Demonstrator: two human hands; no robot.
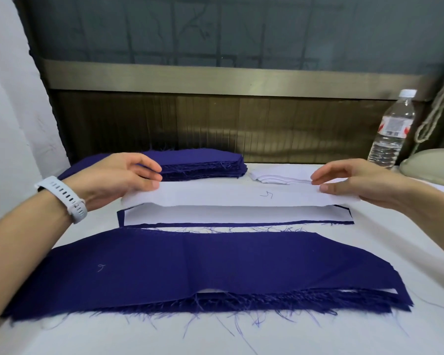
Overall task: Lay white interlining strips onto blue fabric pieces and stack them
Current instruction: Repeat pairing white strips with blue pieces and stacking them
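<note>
A long white interlining strip [231,194] with a small pen mark hangs just above the table, pinched at its left end by my left hand [123,179] and at its right end by my right hand [354,181]. Right beneath it lies a blue fabric piece [241,224] covered by another white strip [226,214], with only a thin blue border showing. Nearer to me lies a stack of large blue pieces [190,270] with frayed edges and white strips between the layers. A pile of blue pieces [203,162] sits at the back, next to a pile of white strips [274,176].
A clear water bottle [392,129] stands at the back right, beside a pale rounded object [431,166] at the right edge. The white table [369,329] ends at a brown wall panel [215,124]. My left wrist wears a white watch [64,198].
</note>
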